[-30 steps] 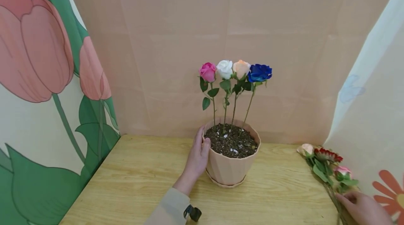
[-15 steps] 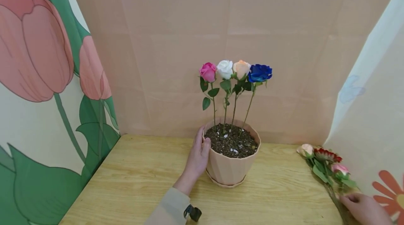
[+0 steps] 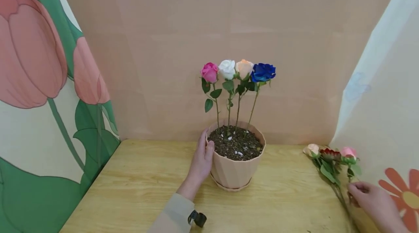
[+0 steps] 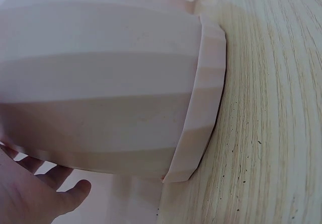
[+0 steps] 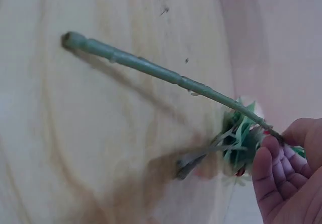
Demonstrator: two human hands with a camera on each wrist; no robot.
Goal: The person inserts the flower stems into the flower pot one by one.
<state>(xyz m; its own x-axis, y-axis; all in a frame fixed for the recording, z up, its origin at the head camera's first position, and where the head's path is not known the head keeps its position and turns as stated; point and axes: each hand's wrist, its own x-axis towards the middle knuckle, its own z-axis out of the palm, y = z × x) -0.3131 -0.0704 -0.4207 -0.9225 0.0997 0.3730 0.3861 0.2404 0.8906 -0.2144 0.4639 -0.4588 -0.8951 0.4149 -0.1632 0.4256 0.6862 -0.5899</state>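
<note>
A pale pink faceted flower pot [image 3: 234, 169] filled with dark soil stands on its saucer. My left hand [image 3: 200, 158] rests against the pot's left side, fingers extended up near the rim and thumb toward the front. Four artificial roses rise from the soil in a row: a magenta rose [image 3: 209, 72], a white rose [image 3: 227, 69], a peach rose [image 3: 244, 68] and a blue rose [image 3: 263, 72]. At the right, my right hand [image 3: 373, 198] pinches the stem [image 5: 171, 75] of a pink rose [image 3: 348, 154] between thumb and fingers. Its lower stem end points away from the hand over the table.
Beside the right hand, a pale peach rose [image 3: 311, 149] and a dark red flower [image 3: 330, 155] lie on the wooden table [image 3: 147, 185]. A beige backdrop [image 3: 163, 62] hangs behind the pot. Printed flower panels flank both sides.
The pink rose has been raised upright and away from the other loose flowers, with my right hand moving up slightly. My left hand stays on the pot; the head view has shifted a little.
</note>
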